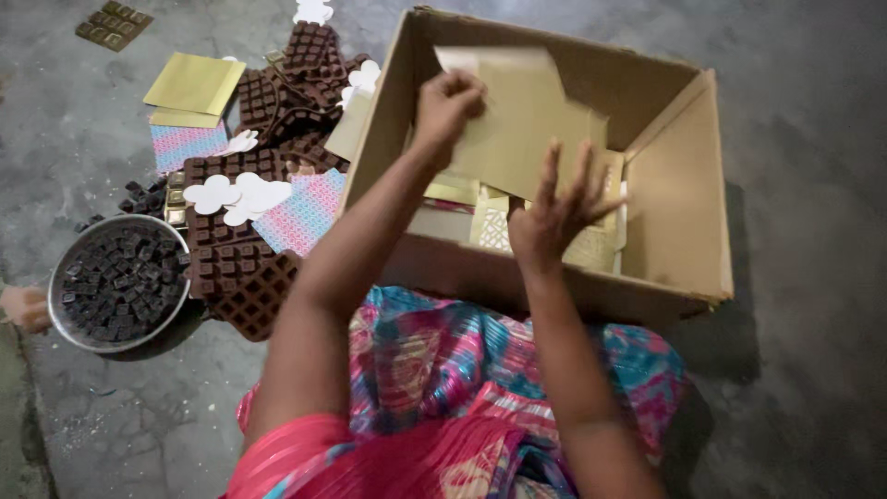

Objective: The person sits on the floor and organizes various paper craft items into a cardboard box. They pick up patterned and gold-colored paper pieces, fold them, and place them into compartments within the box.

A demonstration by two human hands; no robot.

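Over an open cardboard box (679, 199) on a grey concrete floor (804, 388), I watch my left hand (445, 103) pinch the upper edge of a gold card sheet (522, 125) and hold it tilted above the box's inside, while my right hand (554, 214) hovers just below it with fingers spread wide, gripping nothing. The sheet looks thin, light and fairly stiff, with a slick foil face; I judge it would crease easily if bent, so an edge or corner, pinched between thumb and fingers, seems the safest place to take it, with the flat of the other hand under it for support. More gold sheets and patterned pieces lie in the box beneath; I cannot count them. To the left, one round metal bowl (57, 319) holds many dark square chocolates (120, 277), too many to count. Beside it brown silicone moulds (245, 277) lie in an overlapping heap, at least five, with one more mould (114, 23) apart at the top. Two pastel patterned sheets (305, 212), a small stack of gold squares (194, 83) and several white flower-shaped cutouts (236, 194) lie among them.
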